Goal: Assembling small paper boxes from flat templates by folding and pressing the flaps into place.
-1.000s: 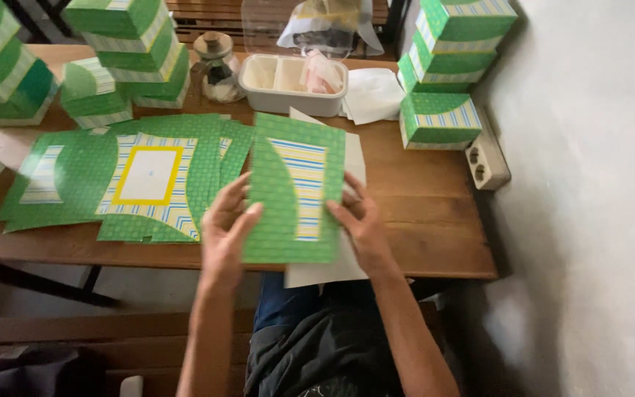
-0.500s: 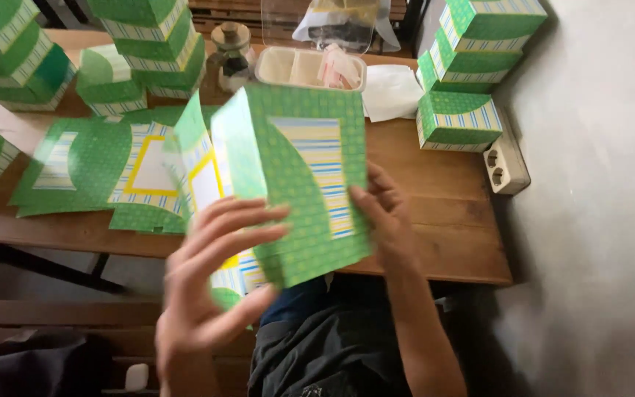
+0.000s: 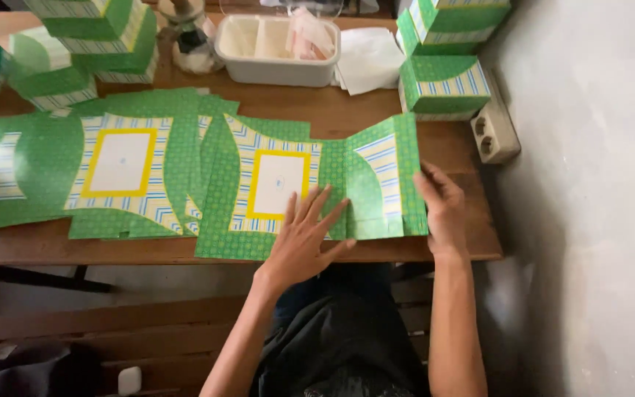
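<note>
I am looking down from the head camera at a wooden table set against a pale wall. Nearest to me, the left hand is lying flat, fingers spread and released, pressing on the lower middle of an unfolded green carton sheet. The right hand is resting on the sheet's right edge, fingers laid over the raised end flap, thumb beneath; it is steadying the flap rather than clenching it.

The carton sheet is lying at the front of the table, its near edge along the table's front rim. It is dotted green card with a blue and yellow striped panel that frames a white rectangle edged in yellow. Curved green flaps are showing on both sides, and the right flap is standing slightly up.

Just left of it, and partly under it, a stack of flat sheets of the same pattern is lying spread out toward the table's left end.

Farther back, a white plastic tray with compartments is sitting near the middle, with a sheet of white paper beside it. Folded green boxes are standing stacked at the back right, and more folded boxes at the back left. A beige power strip is lying on the right edge by the wall.
</note>
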